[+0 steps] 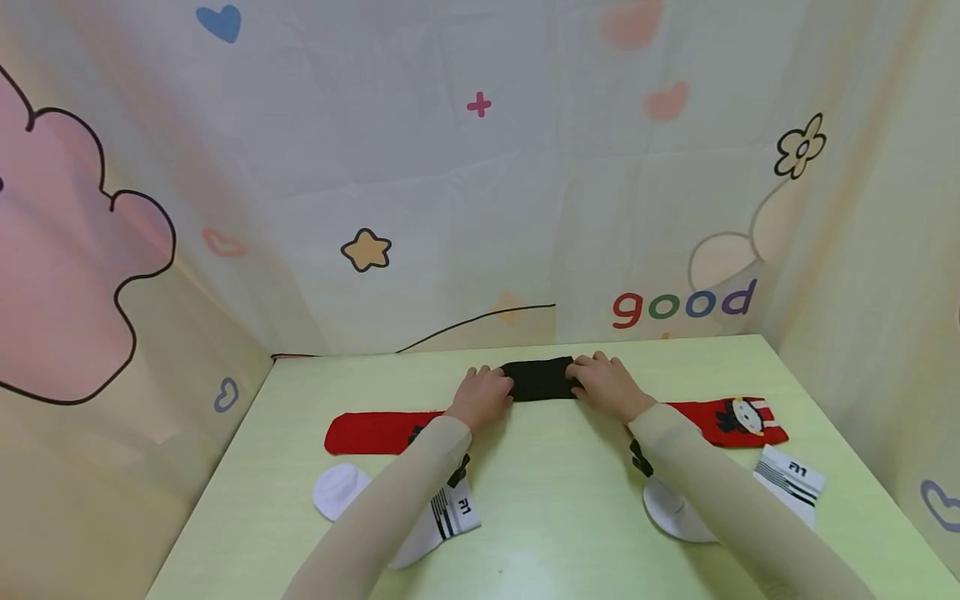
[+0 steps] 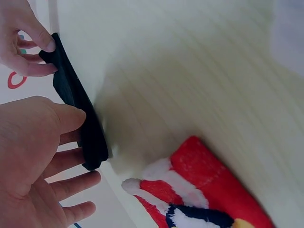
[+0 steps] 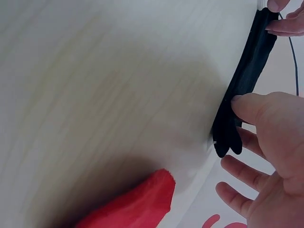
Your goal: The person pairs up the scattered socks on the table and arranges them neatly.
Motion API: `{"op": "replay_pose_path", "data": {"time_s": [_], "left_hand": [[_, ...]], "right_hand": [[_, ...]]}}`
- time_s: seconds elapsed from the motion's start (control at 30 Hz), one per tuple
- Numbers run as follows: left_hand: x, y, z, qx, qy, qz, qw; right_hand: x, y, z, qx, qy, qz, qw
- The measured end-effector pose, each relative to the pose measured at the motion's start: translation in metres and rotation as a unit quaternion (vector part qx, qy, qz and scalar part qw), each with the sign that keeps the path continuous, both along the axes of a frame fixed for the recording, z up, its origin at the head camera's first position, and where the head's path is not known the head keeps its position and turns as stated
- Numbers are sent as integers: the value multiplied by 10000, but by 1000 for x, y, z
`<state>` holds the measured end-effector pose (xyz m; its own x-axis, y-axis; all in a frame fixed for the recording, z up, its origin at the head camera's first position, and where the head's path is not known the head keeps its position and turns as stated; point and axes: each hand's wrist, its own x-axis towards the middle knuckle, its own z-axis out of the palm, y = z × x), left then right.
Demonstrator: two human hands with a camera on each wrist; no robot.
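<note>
A flat black piece of fabric, seemingly a folded sock (image 1: 537, 379), lies across the far part of the table. My left hand (image 1: 482, 397) pinches its left end between thumb and fingers, while the right hand (image 1: 609, 386) pinches its right end. In the left wrist view, the left thumb (image 2: 71, 118) lies over the near face of the fabric, with two fingers spread below it. The right wrist view shows the right thumb (image 3: 248, 105) on the black fabric (image 3: 249, 61), whose near end shows two layers.
Red socks, one at the left (image 1: 367, 432) and one with a cartoon face at the right (image 1: 731, 421), lie nearer than the black fabric. White striped socks (image 1: 456, 510) lie partly under both forearms. A printed curtain (image 1: 450, 167) hangs behind the table (image 1: 555, 500).
</note>
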<state>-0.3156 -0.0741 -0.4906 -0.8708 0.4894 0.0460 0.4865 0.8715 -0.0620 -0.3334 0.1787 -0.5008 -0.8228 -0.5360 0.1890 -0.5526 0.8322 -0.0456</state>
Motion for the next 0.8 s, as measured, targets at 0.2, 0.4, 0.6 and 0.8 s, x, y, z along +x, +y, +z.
{"op": "replay_pose_path", "data": {"time_s": [0.2,0.4,0.6,0.8], "left_hand": [[-4,0,-1,15,-78,84,9999],[-7,0,-1,-51,-100,158,9998],[-11,1,-1,-51,-152,268,9995],[-12,2,1,-58,-272,356,9990]], "right_hand": [[-6,-3,0,-51,-197,-223,9995],[-9,-6,2,-111,-552,-476,9973],[-14,-8,-1,-33,-788,-630,9949],[-14,-8,0,-68,-842,-646,9943]]}}
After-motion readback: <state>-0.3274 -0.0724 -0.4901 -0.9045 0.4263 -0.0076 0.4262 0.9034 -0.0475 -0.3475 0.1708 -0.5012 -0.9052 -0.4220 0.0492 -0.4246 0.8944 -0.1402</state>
